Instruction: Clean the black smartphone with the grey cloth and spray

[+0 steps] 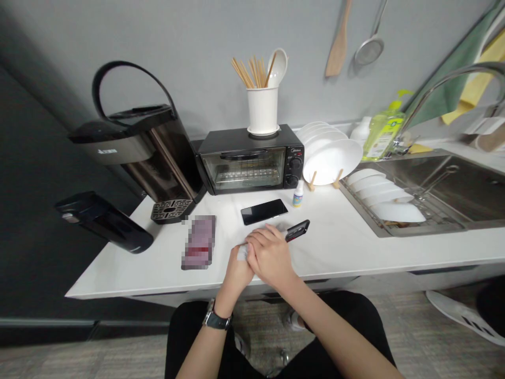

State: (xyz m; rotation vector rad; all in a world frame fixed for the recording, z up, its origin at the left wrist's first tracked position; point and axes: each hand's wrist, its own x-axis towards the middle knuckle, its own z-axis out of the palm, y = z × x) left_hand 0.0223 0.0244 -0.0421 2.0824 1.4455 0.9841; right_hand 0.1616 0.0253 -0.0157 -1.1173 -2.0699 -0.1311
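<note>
My two hands meet over the front of the white counter. My right hand (pixel 270 255) is closed over the fingers of my left hand (pixel 239 271). A small white piece (pixel 242 252), like tissue or a dressing, shows on my left hand beside the right fingertips. The left fingers are mostly hidden. Just beyond my right hand lies a black handle-like object (pixel 299 230) with an opening near its end; its near part is covered by the hand. A dark-screened phone (pixel 264 211) lies flat behind my hands, and a small white bottle (pixel 298 195) stands near it.
A blurred-out pinkish phone-shaped item (pixel 199 242) and a dark flask (pixel 104 223) are at left, by a drink dispenser (pixel 145 152). Behind stand a toaster oven (pixel 248 163), a utensil holder (pixel 262 110) and racked plates (pixel 331 152). A sink (pixel 457 184) with bowls (pixel 386 195) is right.
</note>
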